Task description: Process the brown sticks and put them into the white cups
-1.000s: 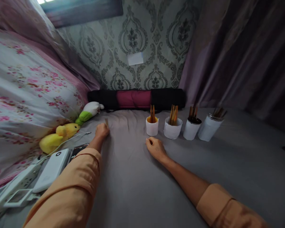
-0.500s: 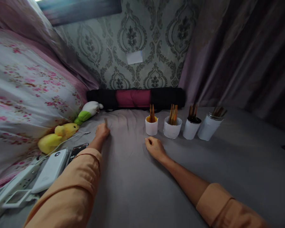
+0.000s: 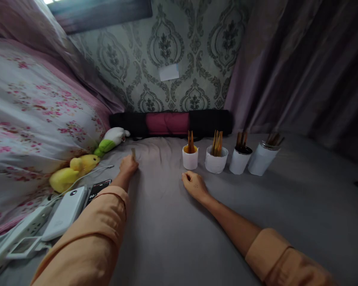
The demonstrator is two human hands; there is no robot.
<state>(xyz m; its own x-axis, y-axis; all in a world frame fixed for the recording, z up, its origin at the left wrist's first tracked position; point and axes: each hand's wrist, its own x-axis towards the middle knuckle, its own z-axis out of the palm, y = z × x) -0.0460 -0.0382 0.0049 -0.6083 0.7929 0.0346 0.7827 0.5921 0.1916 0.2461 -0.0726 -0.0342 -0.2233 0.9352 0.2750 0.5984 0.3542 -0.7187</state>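
My left hand (image 3: 128,166) rests on the grey bed sheet (image 3: 173,230), closed around a small bundle of wooden sticks (image 3: 133,153) that point upward. My right hand (image 3: 194,186) lies on the sheet with its fingers curled into a loose fist, nothing visible in it, just in front of the leftmost cup. Several white cups stand in a row beyond it: a yellow-lined cup (image 3: 190,157), a second cup (image 3: 216,159), a dark-rimmed cup (image 3: 240,159) and a tilted jar (image 3: 261,158). Each holds upright sticks.
A black and maroon bolster (image 3: 171,124) lies against the patterned wall. At the left are a floral pillow (image 3: 32,115), yellow and green plush toys (image 3: 73,170), a phone (image 3: 99,187), a white power bank (image 3: 64,213) and a power strip (image 3: 14,234). Dark curtains hang on the right.
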